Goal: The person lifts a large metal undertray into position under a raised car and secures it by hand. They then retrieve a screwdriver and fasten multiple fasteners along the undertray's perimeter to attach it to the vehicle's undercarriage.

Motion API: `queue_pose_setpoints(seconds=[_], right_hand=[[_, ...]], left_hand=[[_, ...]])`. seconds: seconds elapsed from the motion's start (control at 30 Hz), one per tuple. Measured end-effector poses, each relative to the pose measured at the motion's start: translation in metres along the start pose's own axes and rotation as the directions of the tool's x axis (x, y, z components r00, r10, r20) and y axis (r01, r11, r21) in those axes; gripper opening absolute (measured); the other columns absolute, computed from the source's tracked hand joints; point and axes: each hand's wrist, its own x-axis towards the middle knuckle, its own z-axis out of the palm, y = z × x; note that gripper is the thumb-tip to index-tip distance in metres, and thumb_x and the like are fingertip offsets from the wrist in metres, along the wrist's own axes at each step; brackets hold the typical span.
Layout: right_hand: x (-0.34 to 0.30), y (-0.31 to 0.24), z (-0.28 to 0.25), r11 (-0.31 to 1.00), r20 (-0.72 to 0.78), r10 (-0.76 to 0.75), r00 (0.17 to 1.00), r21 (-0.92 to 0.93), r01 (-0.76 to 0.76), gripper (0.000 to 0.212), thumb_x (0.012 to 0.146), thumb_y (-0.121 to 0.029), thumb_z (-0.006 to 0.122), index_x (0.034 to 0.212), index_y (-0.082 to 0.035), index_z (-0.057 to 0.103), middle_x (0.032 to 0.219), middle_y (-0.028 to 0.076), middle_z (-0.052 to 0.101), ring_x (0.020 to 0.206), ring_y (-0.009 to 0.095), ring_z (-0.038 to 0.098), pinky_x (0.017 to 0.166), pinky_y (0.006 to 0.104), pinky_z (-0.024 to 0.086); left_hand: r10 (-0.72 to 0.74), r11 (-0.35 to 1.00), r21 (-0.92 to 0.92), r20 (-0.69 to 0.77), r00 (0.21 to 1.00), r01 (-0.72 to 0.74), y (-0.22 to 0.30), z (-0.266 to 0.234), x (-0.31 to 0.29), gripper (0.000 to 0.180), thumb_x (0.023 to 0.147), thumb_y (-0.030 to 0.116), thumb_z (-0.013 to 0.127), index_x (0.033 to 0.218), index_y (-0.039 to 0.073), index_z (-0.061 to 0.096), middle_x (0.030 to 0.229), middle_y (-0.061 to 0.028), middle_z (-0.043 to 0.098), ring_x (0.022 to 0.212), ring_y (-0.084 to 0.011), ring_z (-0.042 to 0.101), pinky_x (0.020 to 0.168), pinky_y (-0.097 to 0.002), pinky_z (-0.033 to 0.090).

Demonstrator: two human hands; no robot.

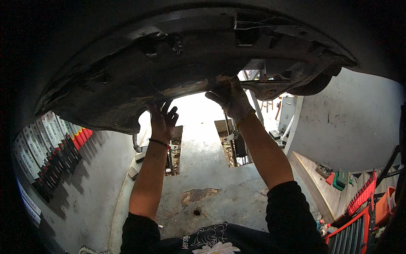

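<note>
Overhead spans a large dark panel [127, 91], apparently a vehicle's underside cover, dirty and scuffed along its lower edge. My left hand [160, 123], bare with a dark bracelet at the wrist, is raised to that edge. Its fingers are spread, and the tips reach the panel or lie just under it; I cannot tell which. Farther right, my right hand [237, 103] wears a greyish work glove. Its thumb sticks out leftward, while the fingers stretch up against the panel's edge near a gap, their tips lost in shadow. Neither hand shows a held object.
Long packaged items [40, 139] hang in a row on the left wall. At the right stand a wooden bench [315, 178] with small items, a red row of holders [363, 192] and an orange bin [384, 207]. The grey floor [203, 156] has rectangular openings on both sides and a broken patch.
</note>
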Motion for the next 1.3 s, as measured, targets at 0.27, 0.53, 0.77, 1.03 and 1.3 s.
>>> queue_pose_setpoints(seconds=[0.27, 0.53, 0.77, 1.03, 1.3], right_hand=[[-0.010, 0.002, -0.015, 0.999, 0.069, -0.006, 0.998, 0.042, 0.003, 0.040, 0.101, -0.020, 0.067, 0.137, -0.012, 0.053, 0.122, 0.012, 0.067, 0.115, 0.025, 0.067, 0.094, 0.0407, 0.064], [-0.013, 0.005, -0.013, 0.937, -0.051, 0.148, 0.988, 0.327, -0.123, 0.049, 0.108, -0.047, 0.051, 0.146, -0.017, 0.053, 0.118, 0.012, 0.072, 0.103, 0.024, 0.074, 0.074, 0.0380, 0.067], [-0.012, 0.001, 0.004, 0.927, -0.153, 0.300, 0.942, 0.279, -0.250, 0.065, 0.095, -0.062, 0.066, 0.128, -0.007, 0.062, 0.113, 0.014, 0.072, 0.104, 0.025, 0.073, 0.081, 0.0412, 0.067], [-0.017, 0.004, 0.004, 0.919, -0.108, 0.271, 0.956, 0.326, -0.224, 0.070, 0.097, -0.064, 0.060, 0.132, -0.003, 0.059, 0.120, 0.018, 0.070, 0.106, 0.026, 0.072, 0.080, 0.0392, 0.068], [-0.016, -0.009, -0.020, 0.932, -0.134, 0.169, 0.976, 0.344, -0.113, 0.072, 0.096, -0.065, 0.060, 0.139, -0.007, 0.055, 0.124, 0.015, 0.068, 0.112, 0.027, 0.070, 0.082, 0.0416, 0.067]], left_hand=[[0.003, 0.997, 0.077, 0.078, 0.997, -0.009, -0.021, -0.017, 0.014, 0.075, 0.100, 0.076, 0.039, 0.143, 0.014, 0.050, 0.137, -0.0068, 0.061, 0.098, -0.0245, 0.058, 0.083, -0.0377, 0.046], [-0.038, 0.996, -0.067, 0.190, 0.981, 0.051, -0.027, -0.029, 0.011, 0.049, 0.105, 0.056, 0.052, 0.132, 0.015, 0.062, 0.128, -0.0049, 0.067, 0.088, -0.0213, 0.062, 0.070, -0.0338, 0.051], [-0.010, 1.000, 0.005, 0.027, 1.000, 0.010, -0.022, -0.035, 0.006, 0.064, 0.106, 0.061, 0.043, 0.141, 0.009, 0.056, 0.136, -0.0075, 0.065, 0.082, -0.0185, 0.062, 0.060, -0.0328, 0.052], [-0.005, 0.998, 0.056, -0.027, 1.000, 0.006, -0.013, -0.038, 0.004, 0.075, 0.104, 0.068, 0.039, 0.148, 0.009, 0.050, 0.144, -0.0061, 0.060, 0.071, -0.0164, 0.056, 0.055, -0.0314, 0.047], [0.015, 0.991, 0.130, 0.110, 0.994, -0.030, -0.011, -0.005, -0.002, 0.065, 0.105, 0.065, 0.042, 0.142, 0.012, 0.053, 0.143, -0.0057, 0.060, 0.077, -0.0182, 0.054, 0.066, -0.0310, 0.048]])
